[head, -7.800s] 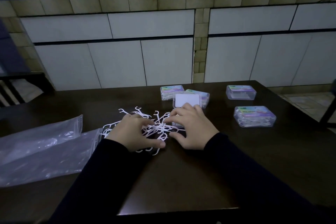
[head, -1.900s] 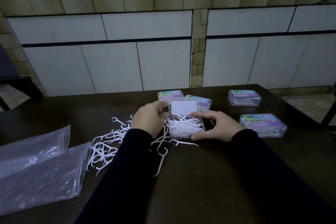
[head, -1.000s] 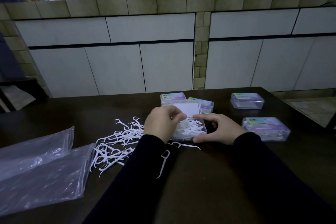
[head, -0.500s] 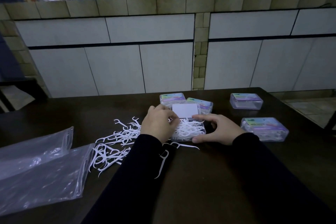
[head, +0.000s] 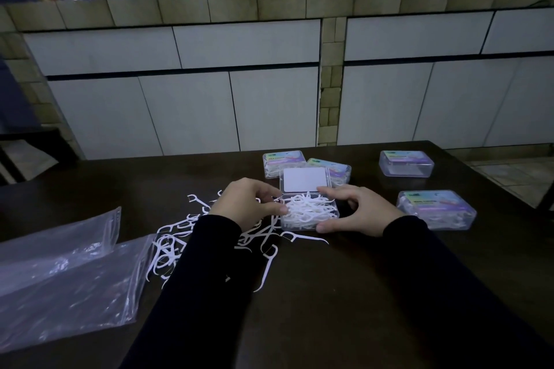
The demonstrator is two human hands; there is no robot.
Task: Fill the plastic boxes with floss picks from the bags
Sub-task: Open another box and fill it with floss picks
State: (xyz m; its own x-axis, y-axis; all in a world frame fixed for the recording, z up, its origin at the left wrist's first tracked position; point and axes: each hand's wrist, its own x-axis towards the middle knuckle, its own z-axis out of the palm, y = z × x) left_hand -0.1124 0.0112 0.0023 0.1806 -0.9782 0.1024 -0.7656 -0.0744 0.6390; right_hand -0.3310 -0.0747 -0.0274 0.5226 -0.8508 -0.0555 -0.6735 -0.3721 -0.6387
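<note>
Now, nearest the camera, two black sleeves (head: 299, 308) are reaching out over the dark wooden counter (head: 344, 293). At the near left, two clear, crinkled zip-top plastic bags (head: 66, 275) are lying flat, in the same spot as in the earlier frames. Just beyond them, a loose pile of white plastic floss picks (head: 168, 249) is spreading across the counter beneath the left forearm, with stray picks trailing toward the open box.

Farther on, the left hand (head: 244, 204) is resting at the left edge of the open clear plastic box (head: 308, 213), its thumb and fingertips pressing on the heap of white picks inside. Half a second ago this hand was curled higher, over the box's left rear corner; it is now sitting lower, with the thumb pushed into the heap. The right hand (head: 358, 210) is gripping the box from the right, thumb at the near corner and fingers curled over the far rim, much as it was a moment before. The box's lid (head: 304, 180), with a white label, is standing open behind the heap.

Beyond that, two closed clear boxes with colourful labels (head: 283, 162) are lying just behind the lid, touching each other. To the right, a third closed box (head: 436, 210) is sitting near the right wrist, and a fourth (head: 406, 163) is farther back. None of them is changing place. White tiled cabinet fronts (head: 239, 108) are closing the view behind.
</note>
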